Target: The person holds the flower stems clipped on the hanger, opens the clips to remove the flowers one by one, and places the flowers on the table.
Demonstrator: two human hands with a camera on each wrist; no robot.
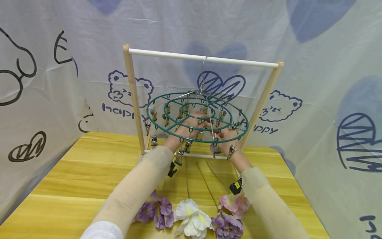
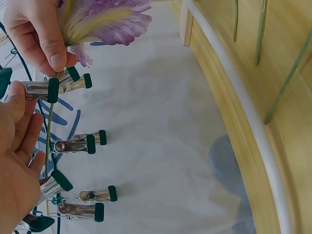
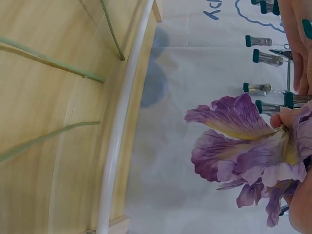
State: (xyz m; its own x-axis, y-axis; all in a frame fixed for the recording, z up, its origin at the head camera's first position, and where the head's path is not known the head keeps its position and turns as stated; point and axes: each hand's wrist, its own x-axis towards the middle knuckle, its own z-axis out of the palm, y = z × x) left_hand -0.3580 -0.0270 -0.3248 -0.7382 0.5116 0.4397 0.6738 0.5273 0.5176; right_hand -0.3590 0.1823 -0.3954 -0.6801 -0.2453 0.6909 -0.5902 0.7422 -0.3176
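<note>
A round green clip hanger [image 1: 172, 131] hangs by its wire hook from a white bar, with metal clips dangling from its rings. My left hand [image 1: 191, 123] reaches in under the rings; in the left wrist view its fingers pinch a metal clip [image 2: 41, 91] with green tips. My right hand [image 1: 229, 136] is beside it, and its thumb and finger pinch the stem of a purple artificial flower [image 3: 243, 141] just below the bloom. That thin green stem [image 2: 48, 131] runs past the clip, close to the left fingers. Whether the clip bites the stem I cannot tell.
The wooden frame [image 1: 133, 86] with its white top bar [image 1: 167, 54] stands on the yellow wooden table [image 1: 89, 172]. Nearer lie a white flower [image 1: 192, 219], purple flowers [image 1: 227, 225] and a pink one [image 1: 235, 204], stems pointing toward the frame. Printed cloth [image 1: 167, 30] hangs behind.
</note>
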